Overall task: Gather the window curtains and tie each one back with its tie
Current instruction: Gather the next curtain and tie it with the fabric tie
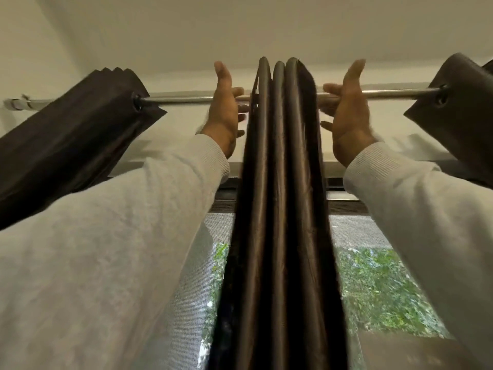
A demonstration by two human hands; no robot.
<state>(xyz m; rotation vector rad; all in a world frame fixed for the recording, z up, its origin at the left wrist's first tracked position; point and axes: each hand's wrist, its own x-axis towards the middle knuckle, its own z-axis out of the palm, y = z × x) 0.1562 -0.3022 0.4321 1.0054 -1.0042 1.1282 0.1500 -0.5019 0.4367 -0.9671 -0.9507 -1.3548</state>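
Middle curtain (pixel 277 182) hangs from metal rod (pixel 192 98), bunched into tight vertical folds at frame centre, dark brown, slightly glossy; its top loops rise above the rod line; folds run down past the window (pixel 373 284) to the bottom edge of frame; left hand (pixel 224 108) raised on the left side of the bunch, palm facing it, thumb pointing up, fingers spread and reaching toward the outer fold and the rod; fingertips appear to touch the fabric edge, not closed around anything, hand unclenched; right hand (pixel 346 110) mirrors it on the right side, palm toward the bunch, thumb up, fingers extended near the rod and the outer fold, also unclenched, contact with fabric cannot be told for sure; both arms in light grey sleeves (pixel 106 249), cuffs ribbed; left curtain (pixel 69 140) gathered at far left on the rod, pleated, grommet visible where the rod passes through, hanging off toward lower left; right curtain (pixel 458 102) at far right, rod through its grommet, only the top corner seen; rod bare between the three bunches; window has mesh screen, green foliage outside; pale wall and ceiling (pixel 240 28) above; no tie visible on any curtain
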